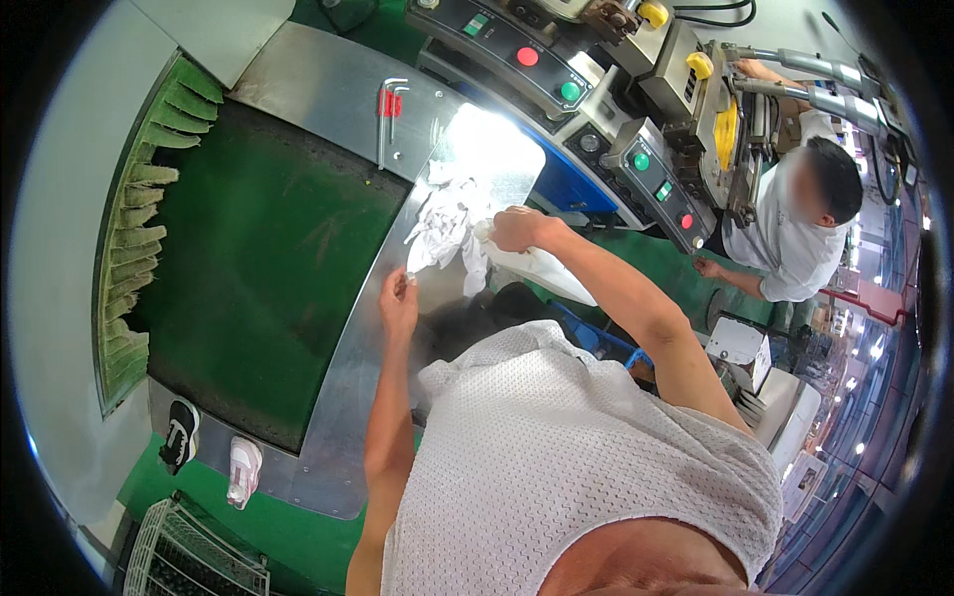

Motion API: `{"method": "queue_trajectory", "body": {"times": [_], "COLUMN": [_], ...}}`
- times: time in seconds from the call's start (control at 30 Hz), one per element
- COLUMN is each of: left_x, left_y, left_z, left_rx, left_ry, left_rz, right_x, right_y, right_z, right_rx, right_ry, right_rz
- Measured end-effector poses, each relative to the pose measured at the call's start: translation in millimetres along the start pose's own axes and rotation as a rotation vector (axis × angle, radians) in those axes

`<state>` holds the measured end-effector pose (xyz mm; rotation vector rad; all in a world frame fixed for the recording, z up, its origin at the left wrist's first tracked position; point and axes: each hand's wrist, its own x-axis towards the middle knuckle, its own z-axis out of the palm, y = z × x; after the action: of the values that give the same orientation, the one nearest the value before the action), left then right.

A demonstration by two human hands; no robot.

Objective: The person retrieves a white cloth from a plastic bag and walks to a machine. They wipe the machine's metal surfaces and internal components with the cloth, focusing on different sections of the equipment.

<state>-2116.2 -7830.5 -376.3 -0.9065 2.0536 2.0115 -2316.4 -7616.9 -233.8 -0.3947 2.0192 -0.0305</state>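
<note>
White rags: a crumpled heap of white cloth (444, 223) lies at the centre of the frame on the steel surround (328, 109) of a green conveyor belt (258, 258), just below a bright glare on the metal.
Right hand: the right hand (517, 228), at frame centre, is clenched on the right edge of the cloth, gripping a bunch of it; a white bag-like piece (547, 273) hangs beneath the wrist.
Left hand: the left hand (399, 296), just below and left of the heap, pinches a thin trailing end of the cloth between fingertips.
Belt: the green belt fills the left half of the frame, with a row of green brush strips (134, 238) along its left rim.
Tools: red-handled hex keys (390, 104) rest on the steel at upper centre.
Shoes: one black shoe (180, 435) and one white-pink shoe (243, 471) sit at the lower left edge of the steel.
Machine: control panels with red and green buttons (547, 70) run across the upper right.
Co-worker: a person in a white shirt (790, 243) works at the right of the frame, well apart.
</note>
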Motion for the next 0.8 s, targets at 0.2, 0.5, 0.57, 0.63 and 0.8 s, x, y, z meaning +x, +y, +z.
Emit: {"method": "queue_trajectory", "body": {"times": [0.2, 0.5, 0.57, 0.63, 0.8], "left_x": [-5, -13, -15, -17, -22], "left_y": [1, -2, -7, -3, -6], "left_z": [0, -2, -4, -8, -18], "left_rx": [-0.003, -0.051, -0.066, -0.055, -0.050], "left_ry": [-0.028, -0.017, -0.013, -0.018, 0.005], "left_rz": [0.015, 0.020, 0.013, 0.004, 0.023], "right_x": [-5, 5, 8, 11, 1], "right_y": [-5, -1, 1, 4, 5], "right_z": [-12, -15, -15, -13, -24], "right_rx": [0.018, -0.071, -0.104, -0.107, -0.031], "right_ry": [-0.008, -0.016, -0.010, 0.000, 0.030], "right_rz": [0.029, 0.009, 0.001, 0.007, 0.026]}}
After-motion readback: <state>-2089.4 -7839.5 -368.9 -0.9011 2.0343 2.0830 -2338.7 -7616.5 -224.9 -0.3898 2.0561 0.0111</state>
